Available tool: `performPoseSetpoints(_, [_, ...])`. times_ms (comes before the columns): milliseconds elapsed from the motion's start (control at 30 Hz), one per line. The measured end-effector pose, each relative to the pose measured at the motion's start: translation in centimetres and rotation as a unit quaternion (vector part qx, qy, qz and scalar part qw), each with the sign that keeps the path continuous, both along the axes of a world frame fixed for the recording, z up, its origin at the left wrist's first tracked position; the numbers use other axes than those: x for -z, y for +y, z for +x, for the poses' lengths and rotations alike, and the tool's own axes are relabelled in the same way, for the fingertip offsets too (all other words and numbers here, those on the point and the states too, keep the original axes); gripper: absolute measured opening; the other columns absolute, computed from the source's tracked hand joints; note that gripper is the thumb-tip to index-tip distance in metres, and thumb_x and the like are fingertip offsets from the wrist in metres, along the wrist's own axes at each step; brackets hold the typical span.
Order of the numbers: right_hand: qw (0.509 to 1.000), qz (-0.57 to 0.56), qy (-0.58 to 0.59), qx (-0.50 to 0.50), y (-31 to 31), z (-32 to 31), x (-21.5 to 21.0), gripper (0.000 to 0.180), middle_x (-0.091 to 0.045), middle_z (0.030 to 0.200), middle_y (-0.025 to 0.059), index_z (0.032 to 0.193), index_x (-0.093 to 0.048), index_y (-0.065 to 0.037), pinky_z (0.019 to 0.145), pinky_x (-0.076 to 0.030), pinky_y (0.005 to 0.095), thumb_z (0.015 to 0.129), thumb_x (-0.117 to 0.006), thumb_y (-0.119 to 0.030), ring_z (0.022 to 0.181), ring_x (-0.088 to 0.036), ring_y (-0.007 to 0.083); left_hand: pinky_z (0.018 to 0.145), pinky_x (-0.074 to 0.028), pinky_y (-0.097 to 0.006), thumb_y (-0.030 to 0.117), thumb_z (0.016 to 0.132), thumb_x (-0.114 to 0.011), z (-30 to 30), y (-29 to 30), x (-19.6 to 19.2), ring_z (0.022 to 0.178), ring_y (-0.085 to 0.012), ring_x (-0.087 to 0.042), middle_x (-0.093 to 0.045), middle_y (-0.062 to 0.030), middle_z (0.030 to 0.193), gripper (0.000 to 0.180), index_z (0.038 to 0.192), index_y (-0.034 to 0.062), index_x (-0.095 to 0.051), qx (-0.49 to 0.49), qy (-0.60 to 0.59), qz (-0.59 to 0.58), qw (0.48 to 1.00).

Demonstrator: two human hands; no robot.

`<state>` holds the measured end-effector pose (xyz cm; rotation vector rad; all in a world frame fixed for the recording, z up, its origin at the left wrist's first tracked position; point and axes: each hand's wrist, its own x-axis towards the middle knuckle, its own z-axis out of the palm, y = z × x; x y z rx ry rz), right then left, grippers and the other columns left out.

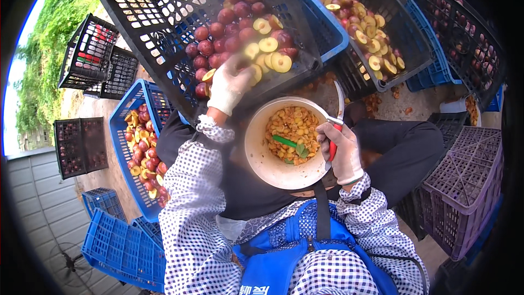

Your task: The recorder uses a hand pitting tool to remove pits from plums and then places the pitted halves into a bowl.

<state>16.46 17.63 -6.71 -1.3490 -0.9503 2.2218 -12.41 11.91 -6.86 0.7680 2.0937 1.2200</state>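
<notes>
My left hand [228, 83], in a whitish glove, reaches into the tilted black crate [147, 38] in front of me. Its fingers are bent and blurred beside a cut plum half [255, 75]; whether they grip anything does not show. Whole dark red plums [225, 30] and yellow-fleshed halves [268, 44] lie around it. Gloved too, my right hand [341, 150] is closed round red-handled shears [335, 131] with a curved metal blade pointing away from me. Between my legs stands a white bucket [259, 158] of pits and pulp, with a green-handled tool [284, 141] and a leaf inside.
A black crate of plum halves [371, 27] leans at the far right, beside blue crates. At my left is a blue crate of cut plums [144, 153]. Purple crates [464, 180] stack at my right. Empty blue crates [123, 246] stand near left. Scraps litter the floor.
</notes>
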Motion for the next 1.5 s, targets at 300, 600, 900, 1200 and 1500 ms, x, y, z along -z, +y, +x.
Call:
performPoseSetpoints(300, [0.997, -0.063, -0.029, -0.015, 0.5, -1.2, 1.4, 0.038, -0.061, 0.075, 0.0009, 0.116, -0.062, 0.002, 0.045, -0.036, 0.0193, 0.088, -0.070, -0.022, 0.053, -0.049, 0.0051, 0.093, -0.051, -0.044, 0.036, 0.080, -0.073, -16.5, 4.2, 2.0, 0.110, -0.0352, -0.063, -0.066, -0.0184, 0.114, 0.053, 0.124, 0.0083, -0.062, -0.045, 0.367, -0.247, 0.896])
performPoseSetpoints(600, [0.994, -0.077, -0.040, -0.069, -0.7, -2.3, 3.2, 0.021, -0.059, 0.071, -0.0017, 0.094, -0.067, -0.005, 0.043, -0.032, 0.0205, 0.086, -0.071, -0.025, 0.049, -0.046, 0.0047, 0.071, -0.055, -0.040, 0.037, 0.080, -0.075, -15.9, 5.9, 3.2, 0.084, -0.0310, -0.069, -0.069, -0.0092, 0.084, 0.033, 0.100, 0.0119, -0.067, -0.029, 0.357, -0.139, 0.923])
performPoseSetpoints(900, [0.991, 0.074, 0.069, -0.092, -0.8, -0.5, -0.3, 0.043, -0.055, 0.073, -0.0012, 0.106, -0.059, -0.003, 0.046, -0.035, 0.0178, 0.101, -0.050, -0.045, 0.052, -0.044, 0.0029, 0.059, -0.047, -0.023, 0.059, 0.104, -0.034, 3.2, 2.4, -6.6, 0.078, -0.0155, -0.065, -0.065, -0.0090, 0.103, 0.064, 0.125, 0.0029, -0.057, 0.006, -0.336, 0.172, 0.926])
performPoseSetpoints(1200, [0.955, 0.220, 0.159, -0.121, -2.4, 3.9, -2.7, 0.057, -0.053, 0.068, -0.0020, 0.110, -0.063, -0.003, 0.047, -0.030, 0.0183, 0.096, -0.056, -0.058, 0.051, -0.042, 0.0024, 0.085, -0.053, -0.033, 0.039, 0.101, -0.055, 14.3, -6.6, -3.3, 0.109, -0.0266, -0.062, -0.058, -0.0173, 0.130, 0.059, 0.142, -0.0019, -0.044, 0.026, -0.466, 0.273, 0.841])
performPoseSetpoints(1500, [0.913, 0.374, 0.072, -0.144, -5.4, 2.5, -1.9, 0.035, -0.060, 0.075, 0.0101, 0.095, -0.060, -0.001, 0.063, -0.046, 0.0326, 0.099, -0.062, -0.036, 0.068, -0.057, 0.0167, 0.069, -0.047, -0.024, 0.051, 0.103, -0.042, 19.5, -9.9, -2.7, 0.088, -0.0134, -0.060, -0.063, -0.0047, 0.106, 0.051, 0.124, 0.0071, -0.058, 0.005, -0.279, 0.208, 0.938])
